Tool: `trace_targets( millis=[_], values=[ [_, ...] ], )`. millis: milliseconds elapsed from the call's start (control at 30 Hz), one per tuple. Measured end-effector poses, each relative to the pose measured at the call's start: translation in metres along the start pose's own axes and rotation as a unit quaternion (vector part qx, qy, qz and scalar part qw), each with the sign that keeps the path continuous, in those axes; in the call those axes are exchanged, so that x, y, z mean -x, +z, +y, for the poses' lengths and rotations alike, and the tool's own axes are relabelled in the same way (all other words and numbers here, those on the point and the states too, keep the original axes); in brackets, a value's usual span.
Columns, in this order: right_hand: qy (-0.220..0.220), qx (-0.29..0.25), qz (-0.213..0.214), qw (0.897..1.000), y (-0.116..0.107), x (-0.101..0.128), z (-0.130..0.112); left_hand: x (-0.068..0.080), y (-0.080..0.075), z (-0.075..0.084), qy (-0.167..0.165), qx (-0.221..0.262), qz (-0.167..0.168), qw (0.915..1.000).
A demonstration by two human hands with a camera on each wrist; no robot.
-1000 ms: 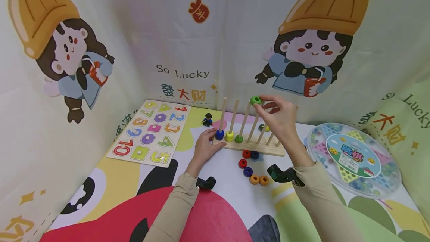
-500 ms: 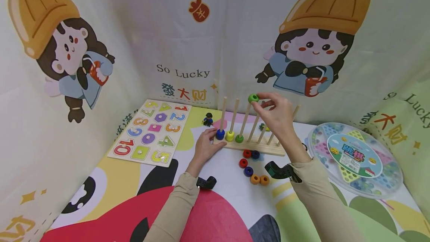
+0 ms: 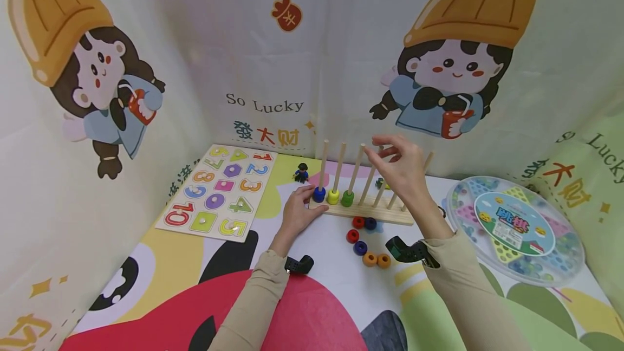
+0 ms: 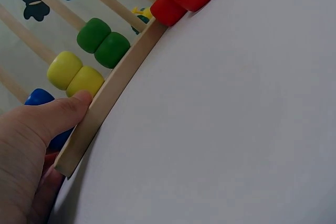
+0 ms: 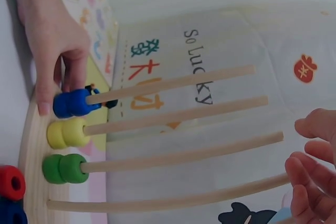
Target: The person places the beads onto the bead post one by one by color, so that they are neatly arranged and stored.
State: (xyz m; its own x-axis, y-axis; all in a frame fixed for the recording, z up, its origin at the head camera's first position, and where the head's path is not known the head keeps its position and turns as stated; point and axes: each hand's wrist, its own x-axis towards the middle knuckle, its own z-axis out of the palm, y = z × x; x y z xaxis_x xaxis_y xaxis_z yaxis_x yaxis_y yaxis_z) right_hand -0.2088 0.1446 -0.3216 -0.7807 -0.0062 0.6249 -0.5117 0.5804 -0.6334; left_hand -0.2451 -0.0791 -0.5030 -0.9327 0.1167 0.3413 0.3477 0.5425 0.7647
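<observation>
A wooden peg rack [image 3: 400, 220] stands on the table, its upright pegs in a row. My left hand [image 3: 298, 215] holds the base's left end, thumb on its front side in the left wrist view. Two blue beads [image 5: 73, 103] are stacked on the first peg, two yellow beads [image 4: 65, 70] on the second and two green beads [image 5: 65, 168] on the third. Near the top of the third peg is my right hand [image 3: 402, 169], thumb and index finger apart with nothing between them. In front of the rack lie loose red beads [image 3: 352, 236], dark blue beads [image 3: 360, 248] and orange beads [image 3: 384, 260].
A number puzzle board [image 3: 226, 196] lies at the left. To the right is a round, clear board-game case [image 3: 514, 226]. A small toy figure [image 3: 301, 173] stands behind the rack's left end, and a green-and-yellow toy [image 3: 379, 183] behind its pegs.
The right hand moved a green bead left to the third peg's tip and let it go. That bead now sits on the other green one. The left hand stays put.
</observation>
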Motion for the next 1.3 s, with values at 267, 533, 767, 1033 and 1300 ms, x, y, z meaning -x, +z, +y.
trace_targets(
  millis=[267, 533, 767, 1033, 1300],
  values=[
    [-0.016, -0.017, 0.013, 1.0, -0.006, 0.018, 0.01, -0.002, 0.001, -0.002, 0.007, 0.004, 0.0, 1.0],
    [0.001, -0.007, -0.003, 1.0, -0.001, 0.048, 0.035, -0.002, -0.001, -0.003, 0.002, 0.005, 0.0, 1.0],
    [0.049, 0.002, -0.046, 0.998, 0.006, 0.075, 0.057, -0.001, 0.0, -0.001, -0.003, 0.004, -0.001, 1.0],
    [0.105, 0.047, -0.14, 0.983, 0.012, 0.104, 0.081, -0.002, 0.002, 0.0, -0.01, 0.004, -0.003, 0.9999],
    [0.147, 0.101, -0.194, 0.965, 0.017, 0.118, 0.091, -0.001, 0.001, 0.002, -0.008, -0.004, -0.002, 1.0]
  ],
)
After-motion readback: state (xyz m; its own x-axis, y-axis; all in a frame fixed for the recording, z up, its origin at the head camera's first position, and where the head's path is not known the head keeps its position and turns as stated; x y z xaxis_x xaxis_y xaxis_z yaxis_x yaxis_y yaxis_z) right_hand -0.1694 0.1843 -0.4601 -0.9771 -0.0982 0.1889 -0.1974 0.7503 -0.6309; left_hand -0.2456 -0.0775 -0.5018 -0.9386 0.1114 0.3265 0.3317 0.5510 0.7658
